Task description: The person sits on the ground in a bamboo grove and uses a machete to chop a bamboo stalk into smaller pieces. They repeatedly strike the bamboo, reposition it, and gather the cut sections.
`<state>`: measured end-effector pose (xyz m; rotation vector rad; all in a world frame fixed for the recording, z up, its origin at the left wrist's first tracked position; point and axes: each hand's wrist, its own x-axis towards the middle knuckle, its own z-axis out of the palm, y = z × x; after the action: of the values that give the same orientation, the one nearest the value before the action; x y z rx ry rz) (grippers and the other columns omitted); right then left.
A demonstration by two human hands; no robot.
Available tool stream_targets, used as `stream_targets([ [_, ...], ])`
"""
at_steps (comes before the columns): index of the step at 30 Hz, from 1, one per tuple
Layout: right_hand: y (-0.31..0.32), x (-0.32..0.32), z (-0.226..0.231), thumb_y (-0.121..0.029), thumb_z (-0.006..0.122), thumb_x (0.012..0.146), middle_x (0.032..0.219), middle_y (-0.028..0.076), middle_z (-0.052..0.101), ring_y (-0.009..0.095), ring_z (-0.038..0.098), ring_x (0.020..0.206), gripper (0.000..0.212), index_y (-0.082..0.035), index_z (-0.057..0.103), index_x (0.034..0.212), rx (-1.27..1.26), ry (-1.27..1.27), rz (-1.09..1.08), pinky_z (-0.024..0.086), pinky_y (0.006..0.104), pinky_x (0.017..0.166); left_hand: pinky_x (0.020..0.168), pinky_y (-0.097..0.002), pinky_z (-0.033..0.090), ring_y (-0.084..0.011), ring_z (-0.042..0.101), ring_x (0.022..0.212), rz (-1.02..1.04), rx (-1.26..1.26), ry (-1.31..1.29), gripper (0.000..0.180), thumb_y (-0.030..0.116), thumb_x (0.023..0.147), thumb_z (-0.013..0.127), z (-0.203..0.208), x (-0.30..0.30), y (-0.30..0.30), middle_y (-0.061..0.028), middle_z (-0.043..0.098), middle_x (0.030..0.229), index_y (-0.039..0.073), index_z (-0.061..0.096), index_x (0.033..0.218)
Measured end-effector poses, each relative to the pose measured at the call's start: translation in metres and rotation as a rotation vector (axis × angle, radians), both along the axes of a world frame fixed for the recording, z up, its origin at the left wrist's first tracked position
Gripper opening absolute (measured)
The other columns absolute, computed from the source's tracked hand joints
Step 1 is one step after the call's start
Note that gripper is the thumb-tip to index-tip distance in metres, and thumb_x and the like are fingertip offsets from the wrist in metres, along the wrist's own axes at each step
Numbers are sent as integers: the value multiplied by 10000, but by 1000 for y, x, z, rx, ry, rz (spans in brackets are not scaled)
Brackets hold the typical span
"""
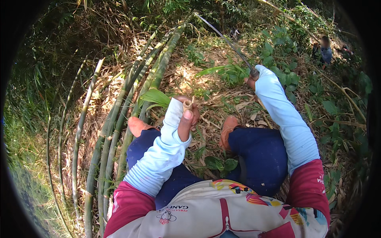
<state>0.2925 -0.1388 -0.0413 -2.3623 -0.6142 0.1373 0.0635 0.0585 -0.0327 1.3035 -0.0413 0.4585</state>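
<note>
Sunlit hillside ground, thick with dry bamboo leaves [222, 103] and green weeds, fills the view from above. Several long green bamboo poles [119, 119] lie side by side down the left, curving with the lens; they look already cut and gathered, with few side branches showing.

A person sits or crouches over the litter, knees in dark blue trousers [260, 158] and orange shoes [228, 131] visible below. Both forearms wear pale blue sleeves.

Their left hand [187, 115] is closed around a short cut bamboo piece [187, 104], held upright near the middle of the view, its pale hollow end facing the camera. A broad green leaf [156, 97] lies just beside that hand.

Their right hand [251, 82] is closed on the handle of a long slim blade [226, 37], probably a machete, raised and angled up and away towards the top of the view, well apart from the held piece.

The cut end looks clean, so some cutting seems done; whether the piece still needs trimming cannot be judged from here.

Far off at upper right, another person [325, 49] crouches among the bushes.
</note>
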Motion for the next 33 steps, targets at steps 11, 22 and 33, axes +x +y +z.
stream_targets([
  [11,17,-112,73,-124,792,662,790,119,606,291,591,700,275,-57,637,879,129,-347,484,478,369,672,750,-295,486,-186,572,849,68,158,160,597,528,953,468,-21,1,-3,-130,588,960,-33,517,1154],
  [22,25,-124,77,-182,802,522,685,67,568,303,577,683,380,-113,637,858,-97,-440,682,431,414,642,746,-331,501,-230,595,874,-243,-214,-10,609,477,856,567,-6,-15,3,-186,580,1053,-75,524,1110],
  [33,29,-128,76,-220,769,565,614,48,568,270,612,624,260,-119,624,757,-69,-492,723,447,399,605,651,-245,484,-115,579,732,-215,-99,182,109,82,914,564,-2,-25,-5,-28,563,869,61,537,1017],
])
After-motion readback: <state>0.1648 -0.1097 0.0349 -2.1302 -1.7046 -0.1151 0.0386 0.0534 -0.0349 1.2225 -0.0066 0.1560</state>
